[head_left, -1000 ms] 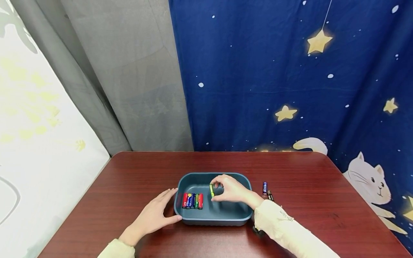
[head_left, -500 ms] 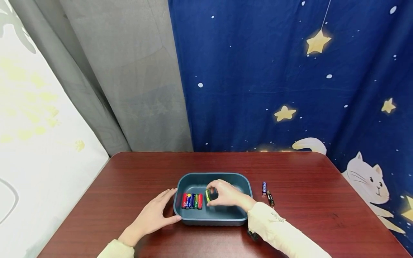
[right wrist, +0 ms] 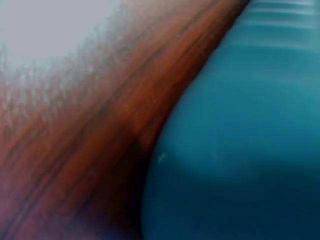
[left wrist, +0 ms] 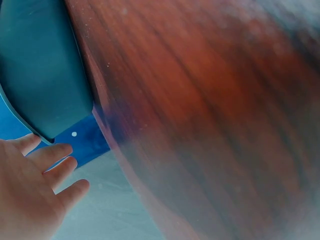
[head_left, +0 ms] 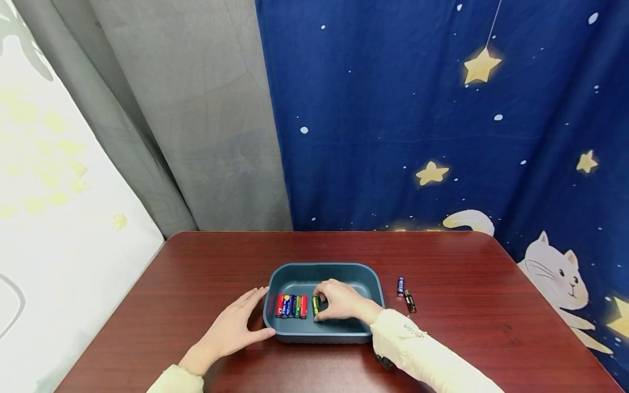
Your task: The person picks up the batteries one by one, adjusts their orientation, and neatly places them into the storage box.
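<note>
My right hand (head_left: pixel 339 300) reaches into a dark teal plastic bin (head_left: pixel 321 337) and pinches a green battery (head_left: pixel 315 304) between thumb and fingers, close over the bin's floor. Left of it, a row of several batteries (head_left: pixel 291 307) in red, blue and green lies side by side in the bin. My left hand (head_left: pixel 233 329) rests with straight, spread fingers against the bin's left rim. In the left wrist view the fingers (left wrist: pixel 52 155) are right at the rim of the bin (left wrist: pixel 45 65). The right wrist view shows only the bin's outer wall (right wrist: pixel 240 120); the hand is out of sight there.
On the reddish-brown table (head_left: pixel 221 256), right of the bin, lie a blue battery (head_left: pixel 401 286) and a black battery (head_left: pixel 410 301). A grey curtain (head_left: pixel 196 109) and a blue starry curtain (head_left: pixel 373 109) hang behind the table's far edge.
My right hand has moved left and down toward the row with the green battery, which now stands nearer the red one at the row's end. The left hand stays at the rim.
</note>
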Motion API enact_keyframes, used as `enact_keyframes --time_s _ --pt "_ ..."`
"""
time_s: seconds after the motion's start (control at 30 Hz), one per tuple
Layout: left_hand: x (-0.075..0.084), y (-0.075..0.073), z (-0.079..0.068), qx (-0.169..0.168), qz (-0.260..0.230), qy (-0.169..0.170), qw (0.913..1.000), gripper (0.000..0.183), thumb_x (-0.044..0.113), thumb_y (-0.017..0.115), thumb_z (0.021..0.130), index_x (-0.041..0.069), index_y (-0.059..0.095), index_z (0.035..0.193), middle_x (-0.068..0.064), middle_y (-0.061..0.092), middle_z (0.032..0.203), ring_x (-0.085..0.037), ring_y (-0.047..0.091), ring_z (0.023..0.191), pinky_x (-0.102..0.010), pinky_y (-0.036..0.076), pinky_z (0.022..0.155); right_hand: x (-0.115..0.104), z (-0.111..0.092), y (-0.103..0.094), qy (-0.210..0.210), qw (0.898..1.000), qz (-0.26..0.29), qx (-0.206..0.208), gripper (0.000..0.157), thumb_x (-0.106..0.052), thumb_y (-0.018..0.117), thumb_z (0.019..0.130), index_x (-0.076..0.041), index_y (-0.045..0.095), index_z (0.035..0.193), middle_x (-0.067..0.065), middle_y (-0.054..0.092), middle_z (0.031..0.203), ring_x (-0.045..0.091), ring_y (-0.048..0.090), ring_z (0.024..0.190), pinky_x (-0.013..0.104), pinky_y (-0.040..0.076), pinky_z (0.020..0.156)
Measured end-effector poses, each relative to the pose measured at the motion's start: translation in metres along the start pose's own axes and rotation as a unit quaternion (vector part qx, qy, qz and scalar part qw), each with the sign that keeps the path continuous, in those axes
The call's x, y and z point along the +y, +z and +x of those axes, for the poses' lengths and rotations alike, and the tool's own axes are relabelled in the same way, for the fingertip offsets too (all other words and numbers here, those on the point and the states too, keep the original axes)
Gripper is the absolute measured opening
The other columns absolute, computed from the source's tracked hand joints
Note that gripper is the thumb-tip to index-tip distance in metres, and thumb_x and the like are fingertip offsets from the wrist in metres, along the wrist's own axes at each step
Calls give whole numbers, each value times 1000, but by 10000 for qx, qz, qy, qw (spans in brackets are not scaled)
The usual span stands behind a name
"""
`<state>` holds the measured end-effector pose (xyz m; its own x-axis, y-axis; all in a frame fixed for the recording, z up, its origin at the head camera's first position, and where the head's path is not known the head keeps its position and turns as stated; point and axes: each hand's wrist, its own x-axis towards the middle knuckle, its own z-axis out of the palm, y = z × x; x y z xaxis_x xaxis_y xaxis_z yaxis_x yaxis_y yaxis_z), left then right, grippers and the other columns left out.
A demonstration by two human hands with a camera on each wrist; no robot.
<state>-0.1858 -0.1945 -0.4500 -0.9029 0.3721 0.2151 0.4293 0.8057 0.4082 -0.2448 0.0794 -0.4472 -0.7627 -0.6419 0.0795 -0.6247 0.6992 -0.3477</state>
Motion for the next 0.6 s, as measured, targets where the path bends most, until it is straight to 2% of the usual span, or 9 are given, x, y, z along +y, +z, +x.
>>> enact_keyframes --time_s 0.3,0.47,0.6 --pt "0 -1 0 3 18 9 10000 85 60 65 70 17 39 138 -6 44 136 -27 38 127 -49 39 94 -8 2 5 306 9994 -18 167 44 -38 76 67 -9 63 98 -5 51 72 7 45 72 21 39 58" --pt "0 -1 -1 2 25 10 10000 85 61 65 70 16 39 138 -6 45 136 -27 38 127 -50 39 94 -14 1 5 89 9990 -27 440 45 -39 74 68 -7 62 98 -6 49 70 8 46 70 22 40 57" --pt "0 -1 -1 4 46 -5 10000 86 62 64 70 17 39 138 -6 45 136 -27 38 127 -51 38 94 -18 2 7 41 9989 -7 478 47 -40 74 69 -6 62 99 -6 50 70 8 47 71 23 41 59"
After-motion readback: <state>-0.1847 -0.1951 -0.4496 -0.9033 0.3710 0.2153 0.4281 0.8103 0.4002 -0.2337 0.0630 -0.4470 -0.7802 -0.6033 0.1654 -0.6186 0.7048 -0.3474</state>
